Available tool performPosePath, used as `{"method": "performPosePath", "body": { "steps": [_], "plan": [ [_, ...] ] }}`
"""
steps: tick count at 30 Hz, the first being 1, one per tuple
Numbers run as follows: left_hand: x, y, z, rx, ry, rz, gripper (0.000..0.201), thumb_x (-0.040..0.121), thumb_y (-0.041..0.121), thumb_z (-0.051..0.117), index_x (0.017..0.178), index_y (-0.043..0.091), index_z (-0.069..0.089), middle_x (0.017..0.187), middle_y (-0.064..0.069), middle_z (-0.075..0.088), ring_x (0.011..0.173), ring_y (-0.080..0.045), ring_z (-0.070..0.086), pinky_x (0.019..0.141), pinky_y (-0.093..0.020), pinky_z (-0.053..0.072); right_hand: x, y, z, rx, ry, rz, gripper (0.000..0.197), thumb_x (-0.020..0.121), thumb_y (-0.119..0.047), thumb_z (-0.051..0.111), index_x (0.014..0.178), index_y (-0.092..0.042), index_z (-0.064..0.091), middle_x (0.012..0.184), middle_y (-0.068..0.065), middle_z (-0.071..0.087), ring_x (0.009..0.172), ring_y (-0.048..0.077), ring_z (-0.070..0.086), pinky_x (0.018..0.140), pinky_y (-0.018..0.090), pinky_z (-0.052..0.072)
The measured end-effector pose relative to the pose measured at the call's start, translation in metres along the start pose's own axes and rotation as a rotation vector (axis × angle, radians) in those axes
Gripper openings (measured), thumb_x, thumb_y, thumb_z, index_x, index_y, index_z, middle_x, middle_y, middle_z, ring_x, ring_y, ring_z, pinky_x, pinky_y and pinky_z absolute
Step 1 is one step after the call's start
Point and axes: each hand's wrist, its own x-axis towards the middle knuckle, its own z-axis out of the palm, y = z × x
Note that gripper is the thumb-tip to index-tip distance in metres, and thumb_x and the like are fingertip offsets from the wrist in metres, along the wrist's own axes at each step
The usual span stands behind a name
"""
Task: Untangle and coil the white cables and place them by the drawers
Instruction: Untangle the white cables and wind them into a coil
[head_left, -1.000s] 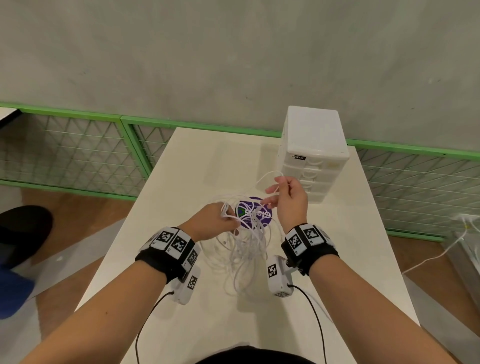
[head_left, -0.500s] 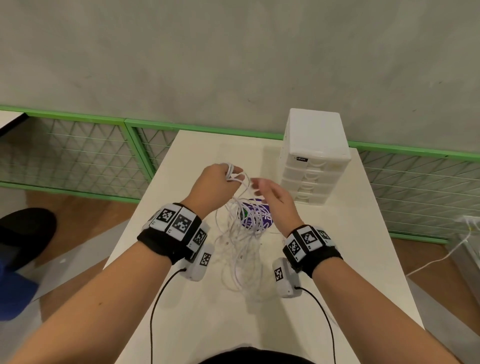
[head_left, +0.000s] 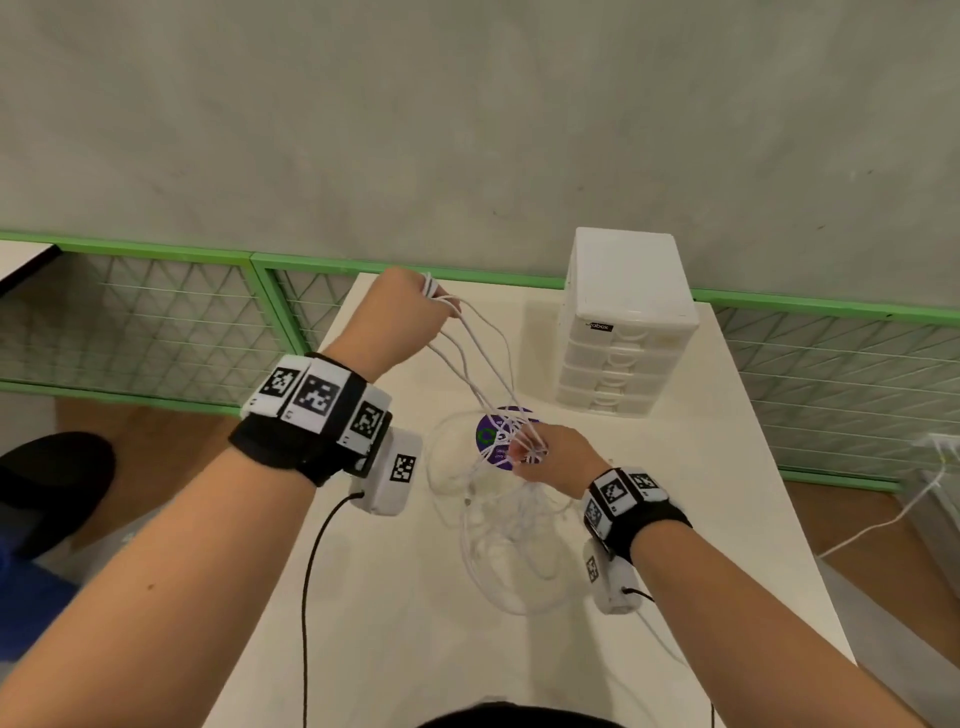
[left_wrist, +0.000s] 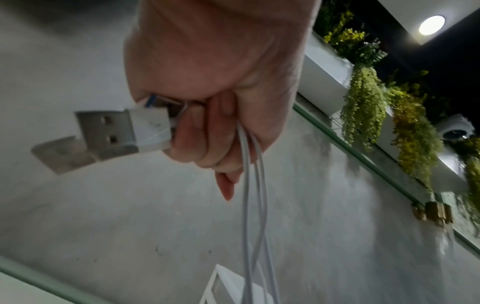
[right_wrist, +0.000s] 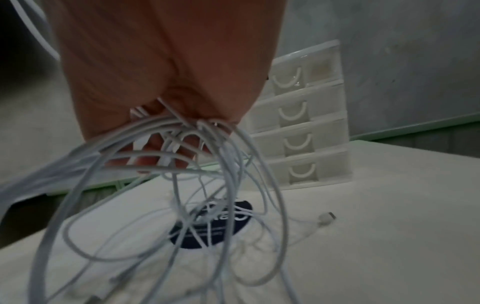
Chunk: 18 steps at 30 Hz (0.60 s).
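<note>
- We hold our left hand (head_left: 402, 312) raised above the far edge of the cream-white counter (head_left: 727, 519), its fingers curled into a fist around several strands of the thin white cables (head_left: 475, 358).
- In the left wrist view two metal USB plugs with white housings (left_wrist: 124, 131) stick out of the fist on one side, and two cable strands hang down from under the curled fingers (left_wrist: 197, 131).
- Our right hand (head_left: 558, 457) sits lower, just above the counter, fingers bent and pinching the knot where the strands gather.
- Between the two hands the strands stretch taut on a slant, from the raised left fist down to the right hand.
- Below the right hand the rest of the tangle hangs in loose loops and spreads over the counter in front of us.
- One small white connector end (right_wrist: 327, 217) lies on the counter in the right wrist view, apart from the main tangle.
- A round purple sticker with green and white print (head_left: 488, 436) sits on the counter under the cables, just beside the right hand.
- The white plastic four-drawer cabinet (head_left: 623, 322) stands at the far right of the counter, near the grey wall (head_left: 467, 130), well apart from the cables.
- A green-framed wire mesh fence (head_left: 156, 322) runs along the wall behind the counter.
</note>
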Motion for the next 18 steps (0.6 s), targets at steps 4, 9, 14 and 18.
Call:
{"method": "performPosePath", "body": {
  "steps": [4, 9, 14, 18],
  "plan": [
    [0.0, 0.003, -0.013, -0.019, 0.014, -0.004, 0.026, 0.091, 0.012, 0.057, 0.095, -0.012, 0.065, 0.06, -0.006, 0.05, 0.043, -0.01, 0.04, 0.033, -0.011, 0.025, -0.002, 0.025, -0.001, -0.011, 0.061, 0.053, 0.055, 0.075, -0.016, 0.072, 0.127, -0.023, 0.055, 0.124, -0.004, 0.058, 0.115, 0.015, 0.051, 0.09, 0.021, 0.034],
    [0.002, 0.009, -0.016, 0.024, 0.062, 0.029, 0.023, 0.088, 0.009, 0.058, 0.089, -0.013, 0.063, 0.063, -0.011, 0.045, 0.048, -0.013, 0.042, 0.037, -0.015, 0.027, 0.001, 0.027, 0.002, 0.128, 0.138, 0.052, 0.064, 0.065, -0.033, 0.084, 0.123, -0.027, 0.056, 0.122, -0.007, 0.06, 0.114, 0.015, 0.054, 0.1, 0.033, 0.041],
    [0.004, 0.018, -0.004, 0.293, -0.008, 0.053, 0.018, 0.089, 0.015, 0.054, 0.081, -0.001, 0.059, 0.066, -0.011, 0.045, 0.056, -0.023, 0.036, 0.047, -0.028, 0.026, -0.006, -0.019, -0.007, 0.353, 0.505, -0.073, 0.052, 0.056, -0.042, 0.087, 0.088, -0.023, 0.051, 0.087, -0.008, 0.05, 0.083, 0.009, 0.049, 0.073, 0.019, 0.038],
    [0.008, 0.018, 0.009, 0.391, -0.03, 0.067, 0.02, 0.088, 0.013, 0.053, 0.072, 0.005, 0.048, 0.06, -0.005, 0.042, 0.052, -0.021, 0.037, 0.045, -0.028, 0.025, -0.005, -0.066, -0.018, 0.53, 0.387, -0.218, 0.095, 0.057, -0.038, 0.088, 0.135, -0.029, 0.035, 0.125, -0.004, 0.045, 0.113, 0.004, 0.046, 0.091, 0.013, 0.036]
  ]
}}
